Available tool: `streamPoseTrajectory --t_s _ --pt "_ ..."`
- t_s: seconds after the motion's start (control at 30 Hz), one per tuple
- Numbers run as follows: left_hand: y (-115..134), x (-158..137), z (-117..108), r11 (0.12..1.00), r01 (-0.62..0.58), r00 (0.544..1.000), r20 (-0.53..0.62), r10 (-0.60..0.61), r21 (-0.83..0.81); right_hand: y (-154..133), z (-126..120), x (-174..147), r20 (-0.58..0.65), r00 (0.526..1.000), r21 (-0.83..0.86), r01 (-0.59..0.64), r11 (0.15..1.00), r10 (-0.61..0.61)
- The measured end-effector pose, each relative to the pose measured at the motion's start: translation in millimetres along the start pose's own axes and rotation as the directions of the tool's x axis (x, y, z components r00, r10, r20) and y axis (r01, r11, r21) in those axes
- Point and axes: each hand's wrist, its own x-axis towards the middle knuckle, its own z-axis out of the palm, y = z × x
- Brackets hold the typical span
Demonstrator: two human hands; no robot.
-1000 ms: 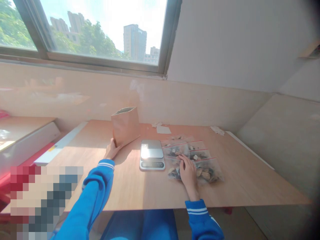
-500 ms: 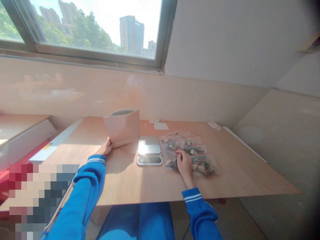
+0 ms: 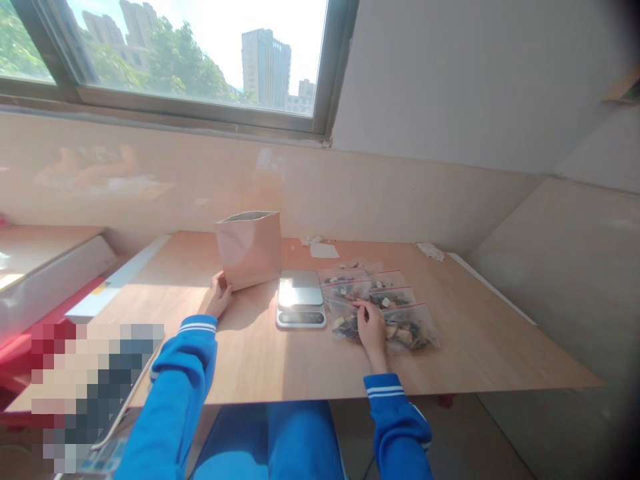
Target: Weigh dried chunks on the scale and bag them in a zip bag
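Note:
A brown paper bag (image 3: 250, 253), its top open, stands upright on the table left of centre. My left hand (image 3: 219, 295) is closed at its lower left corner, fingers against the paper. Right beside the bag lies a white kitchen scale (image 3: 301, 299) with a steel plate and nothing on it. My right hand (image 3: 371, 323) is closed, thumb and fingers pinching the top edge of a clear zip bag (image 3: 345, 320) of dark and pale dried pieces. Several similar zip bags (image 3: 410, 330) lie overlapping around that hand.
The wooden table (image 3: 490, 347) meets a tiled wall under a window (image 3: 200, 60). A white paper piece (image 3: 324, 251) and crumpled tissue (image 3: 430, 251) lie near its back edge. At the left, a pixelated area hides what is there, next to something red (image 3: 75, 300).
The paper bag has shifted slightly to the right, closer to the scale, with my left hand at its corner. My right hand stays at the zip bag.

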Motion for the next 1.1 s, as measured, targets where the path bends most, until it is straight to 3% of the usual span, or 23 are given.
streamPoseTrajectory --t_s 0.23,0.37,0.6,0.9,1.1 --pt "10 -12 -2 0.998 0.044 0.999 -0.002 -0.044 0.033 1 1 -1 -0.024 1.000 -0.026 0.016 1.000 -0.017" --pt "13 -21 -3 0.992 0.086 0.994 -0.071 -0.080 0.087 0 3 -3 -0.074 0.997 -0.167 0.018 0.986 -0.030" --pt "19 -55 -3 0.994 0.111 0.967 -0.232 -0.107 0.001 -2 5 -7 -0.128 0.991 -0.315 -0.004 0.949 -0.038" --pt "64 -120 3 0.962 0.204 0.968 -0.108 -0.225 -0.180 -9 0 -5 -0.092 0.995 -0.373 -0.058 0.926 0.025" --pt "83 -129 8 0.908 0.265 0.957 -0.030 -0.290 -0.325 -35 -35 8 0.039 0.999 -0.327 -0.006 0.945 0.020"
